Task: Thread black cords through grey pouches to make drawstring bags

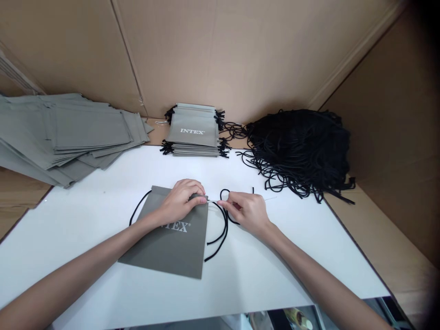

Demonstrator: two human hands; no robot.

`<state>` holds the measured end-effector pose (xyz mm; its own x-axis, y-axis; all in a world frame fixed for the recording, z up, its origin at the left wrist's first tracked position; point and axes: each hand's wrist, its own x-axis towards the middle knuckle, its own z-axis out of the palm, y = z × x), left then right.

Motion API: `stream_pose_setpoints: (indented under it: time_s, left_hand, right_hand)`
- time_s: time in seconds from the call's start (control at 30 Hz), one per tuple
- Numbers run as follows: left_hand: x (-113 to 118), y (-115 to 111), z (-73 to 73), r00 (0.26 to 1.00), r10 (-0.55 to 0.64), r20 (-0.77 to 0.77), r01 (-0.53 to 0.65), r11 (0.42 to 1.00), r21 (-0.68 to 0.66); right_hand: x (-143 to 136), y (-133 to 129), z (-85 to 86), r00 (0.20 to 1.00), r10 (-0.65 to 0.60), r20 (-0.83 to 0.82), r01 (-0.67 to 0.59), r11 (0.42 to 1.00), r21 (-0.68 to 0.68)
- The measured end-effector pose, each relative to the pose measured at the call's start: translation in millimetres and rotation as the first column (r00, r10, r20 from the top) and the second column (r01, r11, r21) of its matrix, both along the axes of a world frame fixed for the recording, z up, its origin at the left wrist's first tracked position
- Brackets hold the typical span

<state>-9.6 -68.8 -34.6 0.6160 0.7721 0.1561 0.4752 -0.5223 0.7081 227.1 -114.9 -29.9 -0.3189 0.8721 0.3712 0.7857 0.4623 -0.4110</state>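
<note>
A grey drawstring bag (165, 256) with white INTEX lettering lies flat on the white table. My left hand (182, 199) pinches its upper right corner between thumb and fingers, covering part of the lettering. Just right of that corner, my right hand (245, 211) is closed on a thin, pale wire-like tool (213, 201) that reaches to the bag's top hem. Black cord (225, 229) loops beside and under my right fingers, with two loose ends on the table. Another stretch of black cord (137, 207) curves out from the bag's upper left corner.
Flat grey bags (89, 128) are heaped at the left. A neat stack of corded INTEX bags (194, 128) stands at the back middle. To the right lies a big pile of black cords (299, 146). Cardboard walls (233, 55) enclose the white table (261, 279).
</note>
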Motion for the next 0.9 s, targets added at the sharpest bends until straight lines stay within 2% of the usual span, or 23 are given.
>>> stream_pose_setpoints:
  time_s: [0.1, 0.2, 0.33, 0.47, 0.57, 0.7, 0.8, 0.9]
  left_hand:
    - [0, 1, 0.8, 1.0, -0.005, -0.01, 0.005, 1.0, 0.003]
    - [0, 1, 1.3, 1.0, 0.0, -0.031, 0.001, 1.0, 0.007]
    - [0, 0, 1.9, 0.998, 0.001, -0.055, -0.001, 1.0, 0.015]
    - [1, -1, 2.7, 0.997, -0.006, -0.073, 0.009, 0.999, 0.037]
    - [2, -2, 4.3, 0.996, -0.012, -0.085, 0.016, 0.998, 0.053]
    - [5, -3, 6.8, 0.995, -0.022, -0.1, 0.028, 0.998, 0.063]
    - [5, -4, 7.0, 0.994, -0.018, -0.107, 0.027, 0.996, 0.079]
    - [5, -5, 6.2, 0.994, -0.007, -0.106, 0.017, 0.996, 0.092]
  right_hand:
    - [0, 1, 3.6, 1.0, 0.0, 0.008, 0.001, 0.992, -0.127]
    - [-1, 3, 10.7, 0.999, -0.023, 0.023, 0.029, 0.955, -0.297]
    - [-3, 8, 19.2, 0.998, -0.045, -0.031, 0.023, 0.856, -0.516]
    - [-4, 12, 22.7, 0.987, -0.102, -0.122, -0.003, 0.755, -0.656]
    - [-6, 16, 27.9, 0.993, -0.115, -0.031, 0.058, 0.698, -0.714]
    - [-8, 23, 37.8, 0.992, -0.086, 0.087, 0.122, 0.649, -0.751]
    - [-11, 28, 41.2, 0.99, -0.072, 0.122, 0.14, 0.633, -0.761]
    - [-12, 32, 39.6, 0.989, -0.053, 0.138, 0.14, 0.643, -0.753]
